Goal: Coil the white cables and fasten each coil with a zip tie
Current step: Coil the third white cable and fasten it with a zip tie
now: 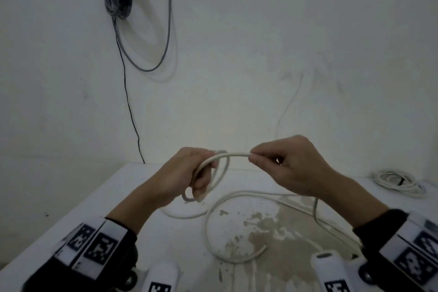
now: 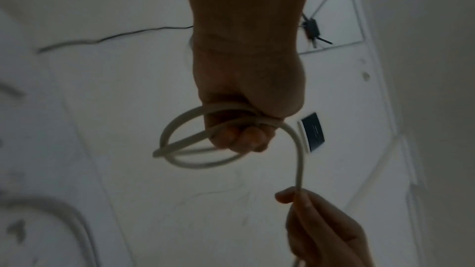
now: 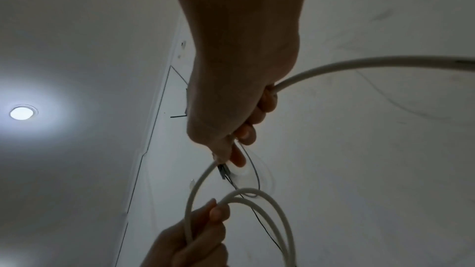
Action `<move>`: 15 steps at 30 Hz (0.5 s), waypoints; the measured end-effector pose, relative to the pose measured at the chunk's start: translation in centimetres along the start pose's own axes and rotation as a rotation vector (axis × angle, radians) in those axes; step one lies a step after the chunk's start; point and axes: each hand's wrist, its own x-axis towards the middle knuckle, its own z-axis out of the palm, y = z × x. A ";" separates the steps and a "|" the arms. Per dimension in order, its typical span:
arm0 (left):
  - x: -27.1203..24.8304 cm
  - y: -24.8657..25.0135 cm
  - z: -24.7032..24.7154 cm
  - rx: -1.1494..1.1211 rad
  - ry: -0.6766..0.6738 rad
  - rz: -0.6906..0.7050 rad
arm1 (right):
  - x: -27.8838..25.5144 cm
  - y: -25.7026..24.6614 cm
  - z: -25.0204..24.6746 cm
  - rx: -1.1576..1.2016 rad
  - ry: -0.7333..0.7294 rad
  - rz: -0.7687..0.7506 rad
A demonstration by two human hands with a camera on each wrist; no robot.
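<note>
Both hands have a grip on the thick white cable (image 1: 237, 197): left hand (image 1: 187, 173) clutches two small loops, right hand (image 1: 289, 163) pinches the next stretch. Most cable lies loose on the white table (image 1: 99, 199); one tied white coil (image 1: 398, 181) sits far right. No zip tie applied yet.

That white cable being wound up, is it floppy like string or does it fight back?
Probably springy: the white cable arches between left hand and right hand without sagging. Its loose length on the table lies in broad curves, so released loops would likely spring open.

white cable (image 1: 214, 214) | partly coiled, rest trails on table | finished coil (image 1: 400, 183) possibly tied
</note>
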 end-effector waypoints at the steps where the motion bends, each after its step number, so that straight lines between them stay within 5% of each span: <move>1: -0.1 0.1 0.1 -0.163 -0.059 -0.049 | 0.5 0.0 -0.2 -0.054 -0.038 0.015; 6: 0.6 -0.2 0.4 -0.923 -0.506 -0.257 | 1.9 -0.6 0.5 0.135 -0.159 0.231; 9: 0.6 -0.4 0.7 -1.045 -0.506 -0.165 | 1.3 -2.3 1.3 0.563 -0.208 0.433; 15: 0.5 -0.3 1.0 -1.108 -0.391 -0.181 | 0.0 -3.4 3.0 0.760 -0.177 0.575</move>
